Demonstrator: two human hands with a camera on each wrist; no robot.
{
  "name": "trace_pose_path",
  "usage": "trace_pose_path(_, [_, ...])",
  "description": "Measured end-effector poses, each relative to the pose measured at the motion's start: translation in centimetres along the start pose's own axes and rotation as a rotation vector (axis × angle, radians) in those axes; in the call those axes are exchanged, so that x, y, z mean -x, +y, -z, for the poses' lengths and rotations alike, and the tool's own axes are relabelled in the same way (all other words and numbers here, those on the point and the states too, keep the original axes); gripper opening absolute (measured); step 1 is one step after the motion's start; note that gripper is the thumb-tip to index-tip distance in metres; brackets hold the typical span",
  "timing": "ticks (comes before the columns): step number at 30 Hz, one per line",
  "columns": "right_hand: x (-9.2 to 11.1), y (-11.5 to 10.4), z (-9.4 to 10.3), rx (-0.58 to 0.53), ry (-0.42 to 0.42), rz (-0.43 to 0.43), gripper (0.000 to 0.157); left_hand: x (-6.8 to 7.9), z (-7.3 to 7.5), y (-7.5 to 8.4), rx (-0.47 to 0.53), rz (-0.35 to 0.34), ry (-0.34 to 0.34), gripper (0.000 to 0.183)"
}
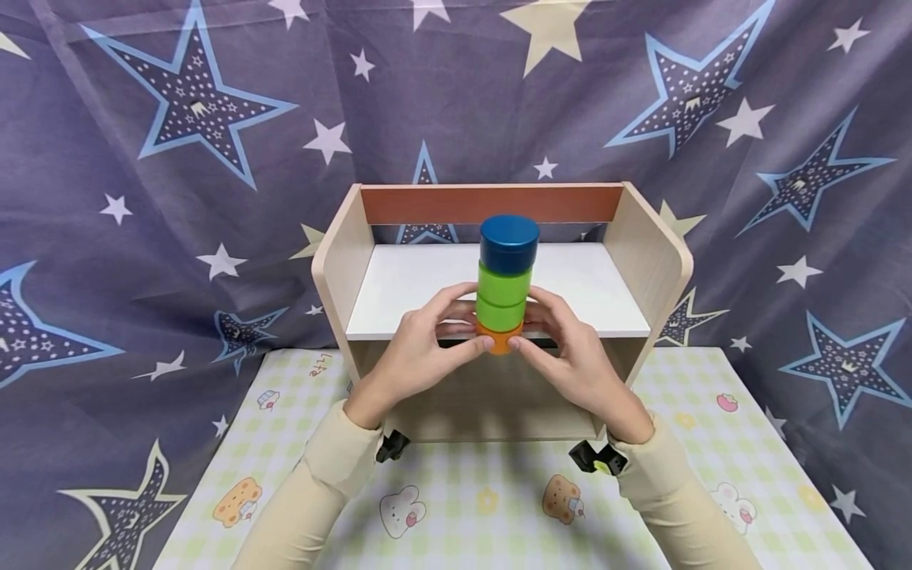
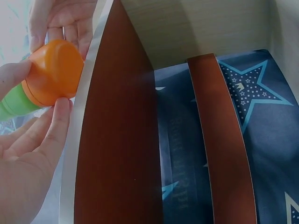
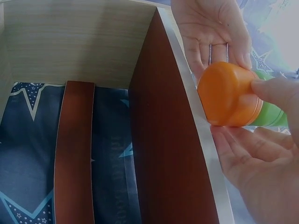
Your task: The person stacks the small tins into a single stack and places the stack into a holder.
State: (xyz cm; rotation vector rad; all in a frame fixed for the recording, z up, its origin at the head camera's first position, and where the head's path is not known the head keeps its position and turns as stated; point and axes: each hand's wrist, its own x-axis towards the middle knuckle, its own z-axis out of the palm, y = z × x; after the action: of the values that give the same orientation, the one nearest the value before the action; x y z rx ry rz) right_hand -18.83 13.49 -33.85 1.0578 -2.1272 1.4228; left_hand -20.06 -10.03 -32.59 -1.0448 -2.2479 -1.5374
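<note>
Both hands hold a stacked cylinder of round plastic pieces upright at the shelf's front edge. Its top piece is dark blue, the middle is two green sections, and the bottom piece is orange. From the left side, my left hand grips the lower part, thumb on the orange piece. My right hand mirrors it on the other side. Seen from below in both wrist views, the rounded orange base sits between fingers and thumbs, close beside the white board's edge.
A small wooden shelf unit with a white upper board and a reddish-brown back rail stands on the checked tablecloth. Behind it hangs a star-patterned curtain. Below the board is a lower compartment.
</note>
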Motion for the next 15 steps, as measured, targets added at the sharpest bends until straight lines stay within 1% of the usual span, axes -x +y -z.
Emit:
trace_pose_path(4, [-0.10,0.09,-0.13,0.008,0.009,-0.029,0.070,-0.09,-0.01,0.03,0.013,0.037,0.007,0.069])
trace_pose_path(7, [-0.18,0.16,-0.16,0.024,0.012,-0.034,0.069,-0.18,-0.03,0.08,0.026,0.069,0.013,0.071])
trace_pose_path(10, [-0.27,0.18,-0.20,0.039,0.018,-0.036,0.069,-0.28,-0.03,0.01,0.034,0.095,0.017,0.069])
trace_pose_path(15, [-0.43,0.27,-0.28,0.059,0.034,-0.044,0.069,-0.44,-0.03,-0.20,0.048,0.118,0.022,0.065])
